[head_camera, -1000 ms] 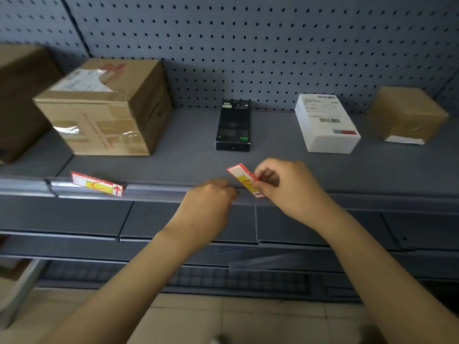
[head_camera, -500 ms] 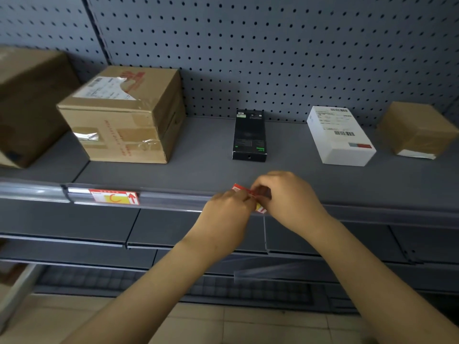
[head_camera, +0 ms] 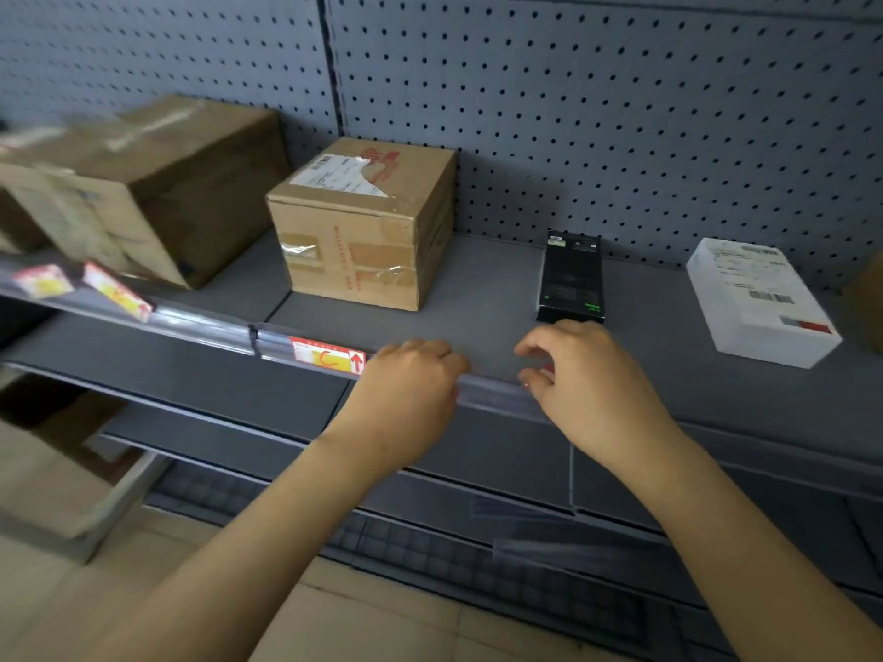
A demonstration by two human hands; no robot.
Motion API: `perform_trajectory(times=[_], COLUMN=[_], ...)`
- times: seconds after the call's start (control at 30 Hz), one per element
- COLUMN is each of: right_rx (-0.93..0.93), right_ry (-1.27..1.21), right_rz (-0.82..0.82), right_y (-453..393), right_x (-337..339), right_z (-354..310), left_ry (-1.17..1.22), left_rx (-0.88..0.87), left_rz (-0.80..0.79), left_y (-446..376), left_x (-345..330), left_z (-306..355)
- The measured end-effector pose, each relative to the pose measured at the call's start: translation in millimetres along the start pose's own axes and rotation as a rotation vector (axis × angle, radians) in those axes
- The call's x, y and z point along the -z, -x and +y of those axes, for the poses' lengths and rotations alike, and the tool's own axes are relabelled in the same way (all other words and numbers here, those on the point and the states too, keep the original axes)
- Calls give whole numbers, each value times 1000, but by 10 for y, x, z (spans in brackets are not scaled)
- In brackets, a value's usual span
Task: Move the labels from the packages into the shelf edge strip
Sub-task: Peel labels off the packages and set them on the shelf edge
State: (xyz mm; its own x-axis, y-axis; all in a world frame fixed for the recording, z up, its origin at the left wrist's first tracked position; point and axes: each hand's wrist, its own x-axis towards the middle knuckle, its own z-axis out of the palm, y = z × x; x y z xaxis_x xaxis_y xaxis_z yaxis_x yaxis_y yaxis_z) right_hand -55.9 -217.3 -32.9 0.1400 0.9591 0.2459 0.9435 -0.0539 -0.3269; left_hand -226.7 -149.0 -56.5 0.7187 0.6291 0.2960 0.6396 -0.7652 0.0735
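shelf [head_camera: 478, 289]: grey, pegboard back | on it, left to right: big carton [head_camera: 143, 183], taped carton [head_camera: 363, 222], black box [head_camera: 571, 279], white box [head_camera: 759, 298] | edge strip [head_camera: 492, 391]: red-yellow labels [head_camera: 327, 355] in it

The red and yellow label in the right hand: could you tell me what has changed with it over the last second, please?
A second ago the right hand held the label tilted above the shelf edge strip; now only a red sliver shows behind its fingers at the strip. The left hand has stayed curled on the strip. The view swung left. The seated label and boxes are unchanged.
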Motion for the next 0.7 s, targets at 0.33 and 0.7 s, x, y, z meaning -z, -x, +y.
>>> perform_trajectory(times=[0.33, 0.7], right_rx=[290, 465], right_ry=[-139, -215], right_rz=[-148, -192], right_y=[-385, -1198], right_x=[-405, -1285], right_z=[-1189, -3012], left_ry=[-130, -195], left_rx=[375, 639], left_rz=[74, -7], left_y=[779, 1791], left_x=[633, 1102], left_z=[-981, -2685])
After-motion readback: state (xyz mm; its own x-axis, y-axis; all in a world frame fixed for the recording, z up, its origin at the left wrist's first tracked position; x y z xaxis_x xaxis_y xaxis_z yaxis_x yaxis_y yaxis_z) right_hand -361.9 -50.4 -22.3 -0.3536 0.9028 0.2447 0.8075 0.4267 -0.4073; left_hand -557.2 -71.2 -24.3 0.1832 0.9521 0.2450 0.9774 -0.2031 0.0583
